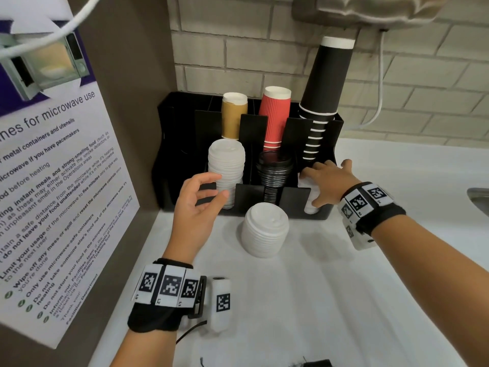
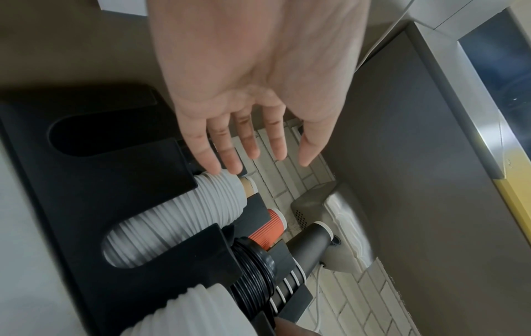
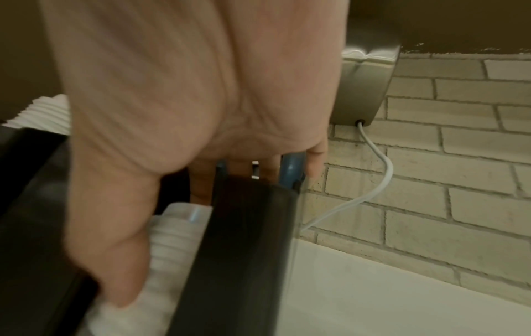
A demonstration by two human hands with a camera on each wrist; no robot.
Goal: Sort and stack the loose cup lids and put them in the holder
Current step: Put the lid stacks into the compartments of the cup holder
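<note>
A black holder stands at the back of the white counter. Its left front slot holds a tall stack of white lids, and the middle slot holds black lids. My left hand hovers just in front of the left stack, fingers loose, holding nothing. My right hand grips a white lid stack in the right slot, thumb down its front and fingers over its top. Another stack of white lids sits loose on the counter before the holder.
Brown cups, red cups and a tall leaning stack of black cups fill the rear slots. A panel with a microwave poster closes the left side. A sink edge shows at far right, with a wall dispenser above.
</note>
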